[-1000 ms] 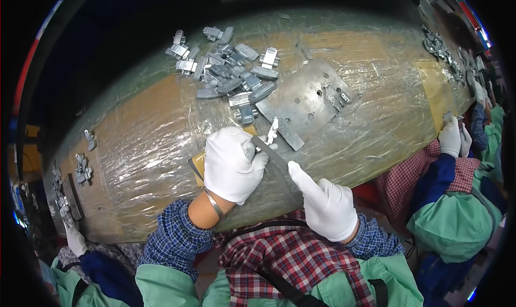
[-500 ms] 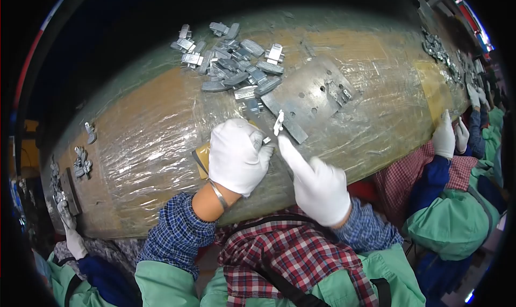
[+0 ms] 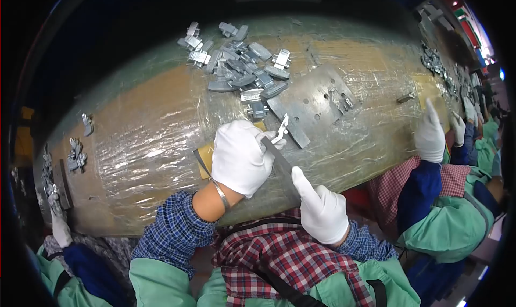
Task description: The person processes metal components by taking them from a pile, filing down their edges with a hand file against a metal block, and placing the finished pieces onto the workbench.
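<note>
My left hand (image 3: pixel 242 157), in a white glove, is closed in a pinch on a small shiny metal part (image 3: pixel 282 127) that pokes out past its fingers. In my right hand (image 3: pixel 322 207), also gloved, is a flat grey metal file (image 3: pixel 280 164), its index finger stretched along the tool. The far end of the file lies against the left fingers, close to the part. Under the left hand a yellow piece with a dark edge (image 3: pixel 203 159) partly shows. Just beyond the hands is a pile of grey metal castings (image 3: pixel 236 65), beside a flat steel plate (image 3: pixel 312 102) with holes.
The table (image 3: pixel 150 140) is wrapped in clear film over brown board. More castings lie at the left (image 3: pixel 76 155) and far right (image 3: pixel 432 59). Co-workers' gloved hands (image 3: pixel 431 135) are at the right, and another gloved hand (image 3: pixel 61 229) is at the left edge.
My right hand has drawn back toward my body, pulling the file with it, so more of the blade shows. The left hand keeps its hold on the metal part.
</note>
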Demonstrator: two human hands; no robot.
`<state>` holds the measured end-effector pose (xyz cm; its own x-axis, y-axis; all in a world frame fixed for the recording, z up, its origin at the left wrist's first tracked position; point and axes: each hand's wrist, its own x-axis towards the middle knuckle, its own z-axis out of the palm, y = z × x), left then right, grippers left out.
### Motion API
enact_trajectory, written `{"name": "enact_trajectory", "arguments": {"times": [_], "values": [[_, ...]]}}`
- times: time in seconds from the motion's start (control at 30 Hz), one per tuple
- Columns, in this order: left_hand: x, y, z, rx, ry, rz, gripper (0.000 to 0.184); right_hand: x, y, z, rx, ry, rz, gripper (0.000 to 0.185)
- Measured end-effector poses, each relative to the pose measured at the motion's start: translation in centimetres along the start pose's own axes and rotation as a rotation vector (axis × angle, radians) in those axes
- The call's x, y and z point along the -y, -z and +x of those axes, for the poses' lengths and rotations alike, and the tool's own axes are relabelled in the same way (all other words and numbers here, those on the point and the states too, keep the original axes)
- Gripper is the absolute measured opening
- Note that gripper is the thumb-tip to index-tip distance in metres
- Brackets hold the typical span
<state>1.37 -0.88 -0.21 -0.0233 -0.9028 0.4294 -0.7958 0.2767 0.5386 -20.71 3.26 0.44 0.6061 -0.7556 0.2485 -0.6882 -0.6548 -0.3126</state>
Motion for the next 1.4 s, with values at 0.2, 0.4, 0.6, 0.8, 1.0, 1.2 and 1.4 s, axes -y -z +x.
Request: {"name": "enact_trajectory", "arguments": {"times": [0.2,0.4,0.6,0.8,1.0,1.2,1.4], "values": [[0.2,-0.4,-0.3,0.012,-0.069,0.038,0.014,-1.3,-0.5,4.7,-0.114,-0.02,0.035,0.07],[0.6,0.5,0.3,0.124,-0.045,0.0,0.015,-4.3,2.0,2.6,-0.024,-0.011,0.096,0.066],[0.7,0.8,0.9,0.231,-0.124,0.062,0.018,-4.2,3.0,0.8,0.128,0.043,-0.064,0.077],[0.7,0.4,0.3,0.197,-0.123,0.051,0.023,-4.3,1.3,5.4,0.062,0.073,-0.06,0.075],[1.1,0.4,0.3,0.185,-0.136,0.052,0.022,-4.8,3.3,1.2,0.173,0.085,-0.142,0.077],[0.8,0.1,0.6,0.17,-0.119,0.003,0.022,-5.6,0.3,6.4,-0.012,0.097,0.013,0.074],[0.8,0.5,0.9,0.182,-0.132,0.034,0.022,-5.6,3.4,2.0,0.154,0.119,-0.108,0.074]]}}
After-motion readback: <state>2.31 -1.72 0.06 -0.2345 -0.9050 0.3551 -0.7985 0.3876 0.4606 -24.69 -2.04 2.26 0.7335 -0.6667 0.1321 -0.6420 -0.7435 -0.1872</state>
